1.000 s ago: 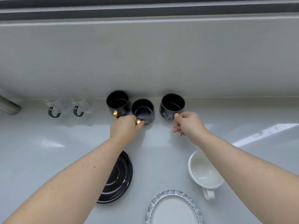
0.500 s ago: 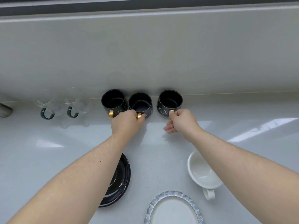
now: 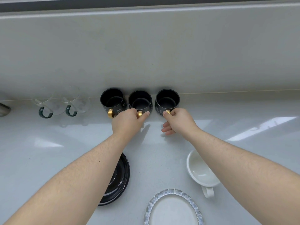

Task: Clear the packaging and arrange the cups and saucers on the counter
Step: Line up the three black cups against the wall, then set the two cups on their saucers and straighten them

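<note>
Head view: both gold handles are pinched, middle black cup by left hand, right black cup by right hand, each cup sitting just above its hand mid-frame.

A glossy, pale grey-white stone worktop is filling the lower part of the view, and bright streaks of light are glinting off it toward its right edge, with a fainter patch showing toward its left edge. Along its far edge a plain, matt grey-white upstand wall is rising. Above that, a dark grey horizontal band is running across the top.
</note>
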